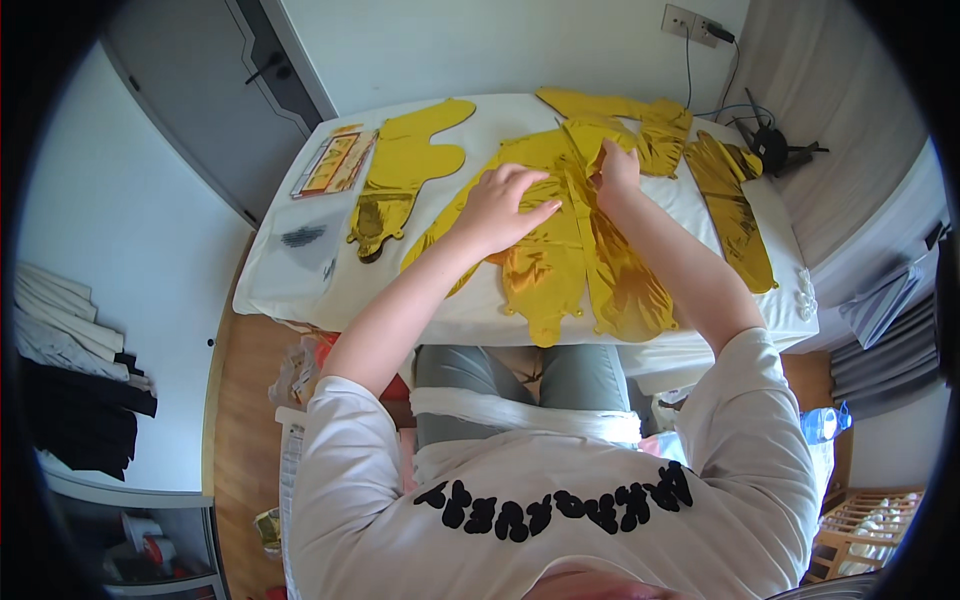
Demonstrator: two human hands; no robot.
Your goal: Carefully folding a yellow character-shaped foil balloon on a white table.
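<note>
Several flat, uninflated gold foil balloons lie on the white-covered table (480, 315). My left hand (505, 207) is over the middle foil balloon (545, 285), thumb and fingers apart; whether its palm touches the foil cannot be made out. Further right, my right hand (617, 172) is closed on the upper edge of a creased foil balloon (625, 295). The fold it pinches is partly hidden by the fingers. Another foil balloon (405, 150), with a rounded outline, rests flat to the left.
More gold foil (665, 135) lies at the back right, with a long foil piece (735, 215) near the right edge. A printed packet (335, 163) and a clear plastic bag (295, 250) occupy the left side. A black device (770, 148) with cables stands at the right corner.
</note>
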